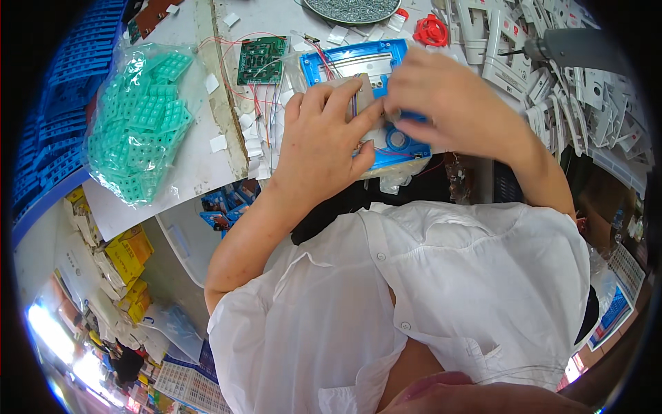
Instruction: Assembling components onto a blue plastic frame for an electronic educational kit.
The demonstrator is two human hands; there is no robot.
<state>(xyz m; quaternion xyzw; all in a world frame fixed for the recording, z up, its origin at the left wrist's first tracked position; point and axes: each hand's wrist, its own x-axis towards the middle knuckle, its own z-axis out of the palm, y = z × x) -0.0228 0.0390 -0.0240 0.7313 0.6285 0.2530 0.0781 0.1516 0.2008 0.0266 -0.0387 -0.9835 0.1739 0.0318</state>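
Note:
A blue plastic housing (pixel 398 140), open side up with wires inside, lies at the table's near edge. My left hand (pixel 321 131) rests over its left half, fingers curved and gripping it, thumb near the lower edge. Under those fingers is a greyish flat piece (pixel 353 88), mostly covered. Above the housing's right half is my right hand (pixel 441 103), smeared by motion, fingertips bent close to my left index finger; whether they pinch anything is hidden. A green circuit board (pixel 262 61) with red wires lies left of the housing.
Green moulded parts fill a clear bag (pixel 141 124) on the left, beside stacked blue plastic parts (pixel 65 90). A round tray of small metal pieces (pixel 353 19) and a red plastic ring (pixel 431 31) lie beyond. At right, a grey power screwdriver (pixel 583 50) hangs over piled white parts (pixel 562 131).

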